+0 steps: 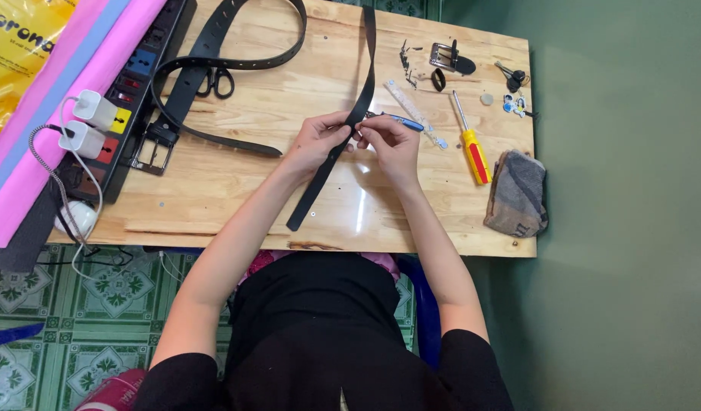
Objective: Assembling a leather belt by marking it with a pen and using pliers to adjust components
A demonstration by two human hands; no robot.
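Observation:
A long black belt strap (314, 189) lies diagonally across the wooden table (236, 194), running from the far edge down to the near middle. My left hand (317, 138) pinches the strap at its middle. My right hand (387, 141) is beside it, holding a small blue-handled tool (400, 120) whose tip meets the strap between my fingers.
A second black belt with a metal buckle (154, 147) curls at the left, with black scissors (217, 80) on it. A power strip (130, 84) with two white chargers lines the left edge. A yellow-and-red screwdriver (473, 148), a loose buckle (445, 57), keys (514, 80) and a folded cloth (518, 194) lie right.

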